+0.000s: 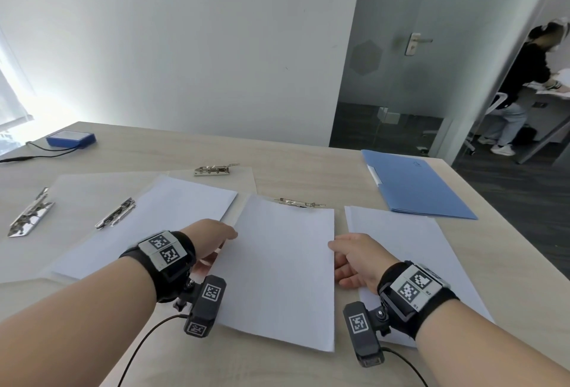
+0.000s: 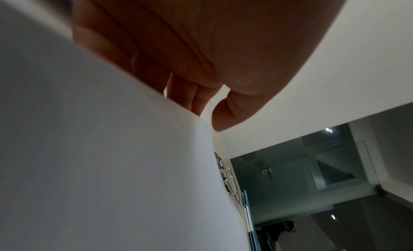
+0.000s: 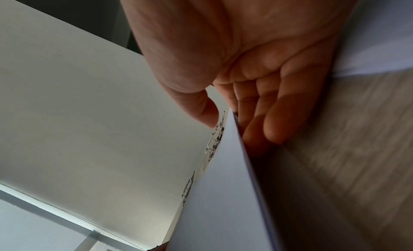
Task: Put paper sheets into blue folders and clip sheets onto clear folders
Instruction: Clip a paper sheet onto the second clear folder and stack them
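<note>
A stack of white sheets (image 1: 277, 263) is held at mid table, its near end raised. My left hand (image 1: 216, 238) pinches its left edge, thumb on top, fingers hidden beneath. My right hand (image 1: 348, 260) pinches the right edge; in the right wrist view its fingers (image 3: 268, 127) lie under the sheets (image 3: 219, 193). Behind the stack's far edge a metal clip (image 1: 300, 202) of a clear folder shows. Another sheet (image 1: 148, 226) lies on a clear folder with a clip (image 1: 115, 212). More sheets (image 1: 410, 247) lie to the right. A blue folder (image 1: 422, 189) lies shut at the far right.
Two more clear folders with clips (image 1: 29, 217) (image 1: 216, 169) lie at the left and far middle. A blue box (image 1: 71, 139) with a black cable sits at the far left corner. The table's right edge (image 1: 505, 232) runs beside the blue folder. A person (image 1: 524, 84) stands beyond the glass door.
</note>
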`<state>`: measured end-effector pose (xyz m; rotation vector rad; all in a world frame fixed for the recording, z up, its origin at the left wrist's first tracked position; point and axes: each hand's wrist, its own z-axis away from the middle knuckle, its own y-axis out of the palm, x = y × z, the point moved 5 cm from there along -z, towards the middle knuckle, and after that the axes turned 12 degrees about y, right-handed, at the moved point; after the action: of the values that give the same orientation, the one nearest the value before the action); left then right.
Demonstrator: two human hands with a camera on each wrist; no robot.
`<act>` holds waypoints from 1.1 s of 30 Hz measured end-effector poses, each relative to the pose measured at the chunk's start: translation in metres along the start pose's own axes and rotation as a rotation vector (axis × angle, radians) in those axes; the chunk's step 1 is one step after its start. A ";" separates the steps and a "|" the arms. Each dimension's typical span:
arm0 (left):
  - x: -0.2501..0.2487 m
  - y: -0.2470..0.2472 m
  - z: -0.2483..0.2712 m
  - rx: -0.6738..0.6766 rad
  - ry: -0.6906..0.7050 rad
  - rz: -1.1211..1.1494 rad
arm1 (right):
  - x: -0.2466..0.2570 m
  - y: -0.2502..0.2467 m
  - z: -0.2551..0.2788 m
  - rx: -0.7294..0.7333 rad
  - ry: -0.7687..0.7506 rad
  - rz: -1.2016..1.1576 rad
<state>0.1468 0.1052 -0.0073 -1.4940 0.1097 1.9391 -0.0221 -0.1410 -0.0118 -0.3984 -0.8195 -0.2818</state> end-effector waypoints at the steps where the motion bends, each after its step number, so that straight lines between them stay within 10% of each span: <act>1: -0.002 -0.001 0.000 0.002 0.001 -0.011 | 0.000 0.000 0.000 0.002 0.001 -0.001; 20: -0.018 -0.006 -0.017 -0.088 0.121 -0.061 | 0.016 -0.014 -0.006 -0.136 -0.063 -0.015; 33: -0.002 -0.013 -0.027 -0.020 0.117 0.015 | 0.046 -0.002 -0.051 -0.100 -0.056 -0.429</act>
<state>0.1764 0.1023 -0.0104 -1.6242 0.1543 1.8688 0.0400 -0.1700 -0.0076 -0.3212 -0.9455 -0.7151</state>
